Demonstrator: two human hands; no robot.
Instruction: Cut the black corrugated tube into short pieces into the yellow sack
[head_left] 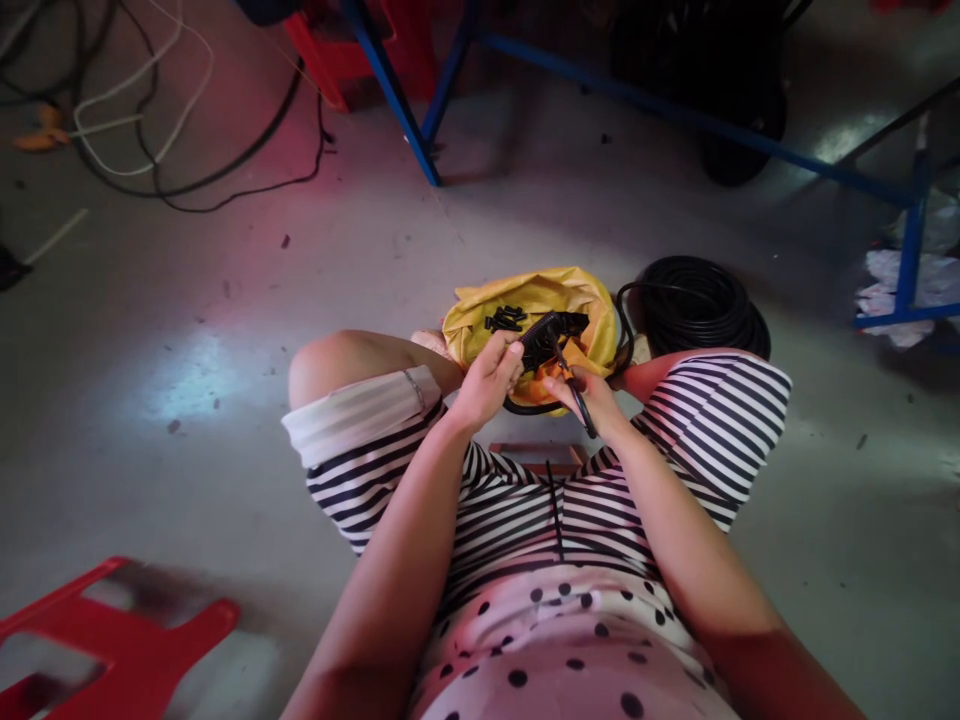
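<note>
Between my knees sits an open yellow bag (476,310) with small black pieces (506,318) lying inside. My left hand (489,382) is closed around the near end of a black ribbed piece (541,328), held over the bag. My right hand (592,398) grips scissors with dark handles (582,408); their blades point up toward the black piece. Orange material (574,355) shows in the bag beside my right hand. Whether the blades touch the black piece is too small to tell.
A coil of black cable (701,305) lies right of the bag. Ahead stands a blue metal frame (637,98), with a red stool (330,55) behind it. Another red stool (120,640) is at the lower left. Loose cables (217,180) lie at the upper left.
</note>
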